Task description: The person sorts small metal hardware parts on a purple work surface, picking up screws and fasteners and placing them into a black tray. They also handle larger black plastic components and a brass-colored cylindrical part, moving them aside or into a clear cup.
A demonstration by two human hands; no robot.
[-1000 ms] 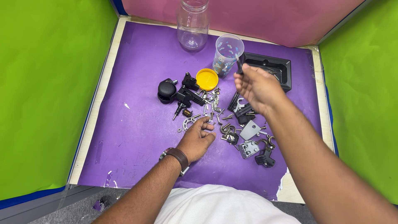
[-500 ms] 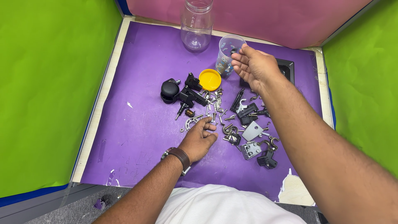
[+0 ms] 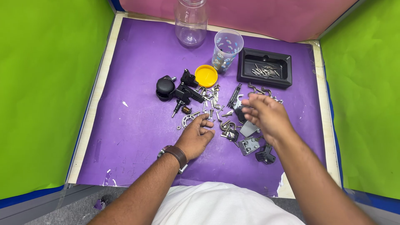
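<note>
- On the purple mat [image 3: 125, 137], nearest: left hand [image 3: 196, 137] is rested loosely curled, fingertips touching scattered screws [image 3: 210, 109].
- Beyond: right hand [image 3: 266, 116], blurred, is held over metal brackets [image 3: 249, 139]; grip cannot be told.
- Farthest: black tray [image 3: 264, 79], patterned cup [image 3: 227, 50], clear jar [image 3: 191, 23].

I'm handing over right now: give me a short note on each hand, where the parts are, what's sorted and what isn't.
Left hand: resting on the mat at the edge of the screw pile, fingers curled; grip unclear.
Right hand: hovering over the brackets, blurred; contents unclear.
Black tray: holds some screws.
Cup, jar, yellow lid: behind the pile.
Done: some screws in the tray.
Left: loose screws, hooks, caster and brackets lie on the mat.
</note>
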